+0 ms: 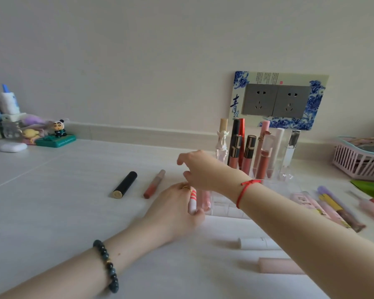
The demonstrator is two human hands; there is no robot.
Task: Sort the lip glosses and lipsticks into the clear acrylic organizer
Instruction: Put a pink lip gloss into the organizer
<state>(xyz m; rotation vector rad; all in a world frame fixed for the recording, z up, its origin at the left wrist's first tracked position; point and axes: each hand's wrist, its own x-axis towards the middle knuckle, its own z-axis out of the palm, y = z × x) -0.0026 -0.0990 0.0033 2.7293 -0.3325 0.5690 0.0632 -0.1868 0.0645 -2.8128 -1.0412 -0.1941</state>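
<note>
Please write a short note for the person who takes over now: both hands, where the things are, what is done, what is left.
Left hand: holds a white tube with red stripes at the front left corner of the clear organizer.
Right hand: open, above that corner, holding nothing.
Done: back rows hold upright glosses.
Left: black lipstick, red gloss, white tube, pink tube, pastel tubes lie on the table.

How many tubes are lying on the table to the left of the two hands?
2. A black lipstick tube with a gold end lies farthest left; a clear lip gloss with reddish contents lies just right of it. Both are apart from the hands; none seems hidden there.
</note>
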